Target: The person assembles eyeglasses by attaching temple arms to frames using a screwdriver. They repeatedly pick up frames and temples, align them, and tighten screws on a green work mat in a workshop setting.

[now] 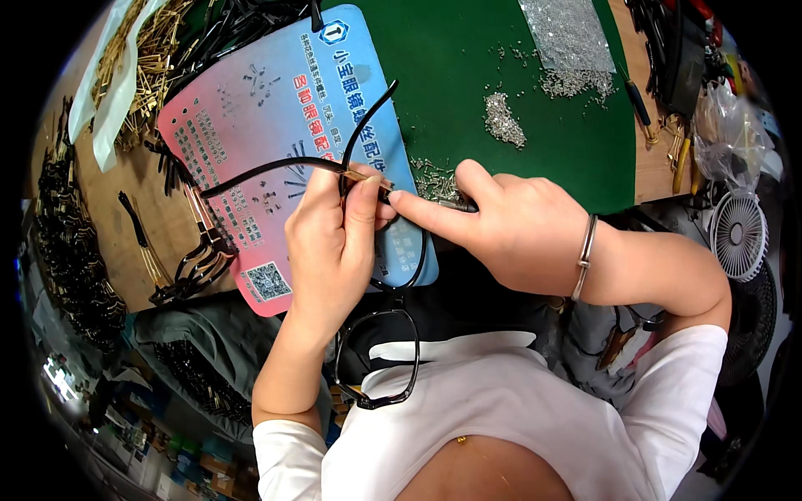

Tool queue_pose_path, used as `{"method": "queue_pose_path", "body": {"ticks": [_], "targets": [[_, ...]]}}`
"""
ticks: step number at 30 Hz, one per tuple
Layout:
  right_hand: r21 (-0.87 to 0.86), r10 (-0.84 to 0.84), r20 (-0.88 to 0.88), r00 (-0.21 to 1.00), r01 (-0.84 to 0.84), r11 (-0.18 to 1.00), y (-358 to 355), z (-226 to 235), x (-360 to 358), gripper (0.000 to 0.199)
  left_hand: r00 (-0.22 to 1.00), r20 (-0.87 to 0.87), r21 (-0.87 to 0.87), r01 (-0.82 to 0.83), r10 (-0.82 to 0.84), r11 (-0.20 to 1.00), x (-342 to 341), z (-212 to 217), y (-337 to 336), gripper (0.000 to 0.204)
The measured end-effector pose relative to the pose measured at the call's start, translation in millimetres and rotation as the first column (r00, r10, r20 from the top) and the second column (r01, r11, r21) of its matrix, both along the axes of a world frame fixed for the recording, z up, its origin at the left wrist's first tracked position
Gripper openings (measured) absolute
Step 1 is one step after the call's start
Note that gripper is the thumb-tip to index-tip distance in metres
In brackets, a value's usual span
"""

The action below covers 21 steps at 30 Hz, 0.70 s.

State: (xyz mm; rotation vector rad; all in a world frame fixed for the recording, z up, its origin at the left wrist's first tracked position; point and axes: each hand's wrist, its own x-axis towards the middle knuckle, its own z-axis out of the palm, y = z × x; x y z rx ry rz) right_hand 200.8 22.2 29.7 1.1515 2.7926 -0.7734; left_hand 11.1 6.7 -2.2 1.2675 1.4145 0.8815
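My left hand [334, 234] pinches a black eyeglass frame [415, 361] near a hinge, with thumb and fingers closed round it. The frame's rims hang below the hand, toward my shirt. Two dark temples [271, 169] stick out beyond the fingers, one to the left and one up and away. My right hand [522, 221] stretches its index finger to the hinge, its tip touching or very near it. Under that finger shows part of a small metal tool [455, 203] with a dark end; the curled fingers hide the rest of it.
A pink and blue printed mat [242, 108] lies under my hands, on a green work surface [451, 67]. Piles of tiny metal parts [504, 121] and a clear bag [568, 33] lie beyond. Temples [200, 259] cluster at left; a screwdriver [637, 104] and white fan [739, 236] are right.
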Motion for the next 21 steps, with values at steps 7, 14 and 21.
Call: {"method": "queue_pose_path", "body": {"ticks": [7,14,21], "targets": [[-0.067,0.172,0.095,0.98,-0.166,0.984,16,6,0,0.045,0.98,-0.199,0.145,0.038,-0.008,0.989,3,-11,0,0.015],[-0.066,0.167,0.11,0.98,-0.16,0.985,14,8,-2,0.043,0.983,-0.183,0.148,0.033,-0.006,0.988,3,-13,-1,0.016],[-0.005,0.211,0.085,0.974,-0.212,0.977,19,3,-6,0.037,0.964,-0.256,0.162,0.114,-0.07,0.98,-1,-11,2,0.014]]}}
